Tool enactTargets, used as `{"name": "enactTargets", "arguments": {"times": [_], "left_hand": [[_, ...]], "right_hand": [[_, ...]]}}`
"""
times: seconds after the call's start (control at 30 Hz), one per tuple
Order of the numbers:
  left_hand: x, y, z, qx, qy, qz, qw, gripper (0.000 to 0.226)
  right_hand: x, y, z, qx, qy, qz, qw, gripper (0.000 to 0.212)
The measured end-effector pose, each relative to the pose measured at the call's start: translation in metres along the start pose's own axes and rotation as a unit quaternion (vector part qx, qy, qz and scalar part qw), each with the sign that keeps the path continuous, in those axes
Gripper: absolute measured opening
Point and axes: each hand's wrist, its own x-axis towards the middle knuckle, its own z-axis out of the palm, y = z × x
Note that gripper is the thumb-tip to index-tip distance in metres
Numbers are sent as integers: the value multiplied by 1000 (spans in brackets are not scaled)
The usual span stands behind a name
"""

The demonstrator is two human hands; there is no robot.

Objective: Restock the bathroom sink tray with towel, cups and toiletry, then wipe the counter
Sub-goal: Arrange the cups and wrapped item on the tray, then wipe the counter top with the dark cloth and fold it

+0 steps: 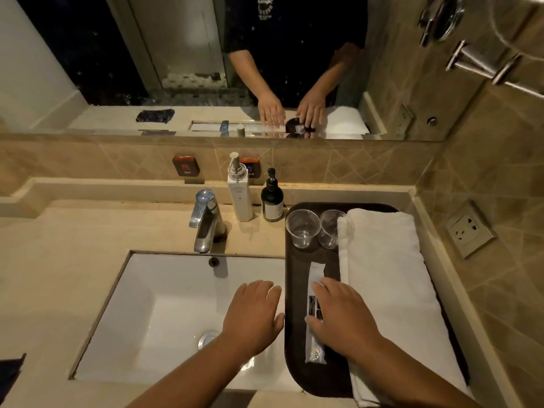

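Observation:
A dark tray [297, 290] lies on the counter right of the sink. A folded white towel [385, 278] fills its right half. Two clear plastic cups [303, 228] [332, 228] stand at its far end. A clear-wrapped toiletry packet [314, 278] lies lengthwise on the tray's left half. My right hand [344, 316] rests flat on that packet, fingers spread, thumb against its lower part. My left hand [253, 313] hovers flat over the sink's right edge, beside the tray and holding nothing.
A white basin [153, 313] with a chrome faucet [206, 219] sits left. A white pump bottle [240, 195] and a dark pump bottle [272, 201] stand behind the tray. A dark cloth [8, 375] lies at the lower left. A wall socket [468, 231] is at right.

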Motion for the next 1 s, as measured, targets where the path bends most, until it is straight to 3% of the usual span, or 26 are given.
{"name": "enactTargets", "arguments": {"times": [0.23,0.6,0.8,1.0], "left_hand": [[-24,-13,-4,4,7,-41,999,54],[-78,-66,-30,2,44,-128,991,47],[-155,-140,-46,3,96,-205,974,47],[-256,-264,-52,-8,100,-295,950,57]], "right_hand": [[0,-16,0,5,-20,-9,1000,71],[1,-77,-3,0,-27,-103,994,69],[9,-185,9,3,-34,-196,980,68],[14,-335,52,-5,-18,-269,963,69]]}}
